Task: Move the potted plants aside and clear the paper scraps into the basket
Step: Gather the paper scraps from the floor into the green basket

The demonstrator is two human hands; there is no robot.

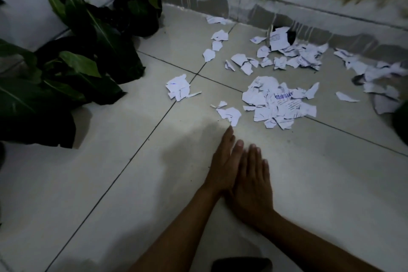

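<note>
Two hands low on floor (110,183), side by side, fingers straight, nothing held: left hand (223,168), right hand (251,185). We see paper scraps (279,104) ahead and rightward, nearest scrap (230,115) just beyond left fingertips. Scatter runs back toward wall (287,6). Torn white bits, blue print. Potted plants (72,68) far left, already aside, we judge. Basket not seen.
</note>
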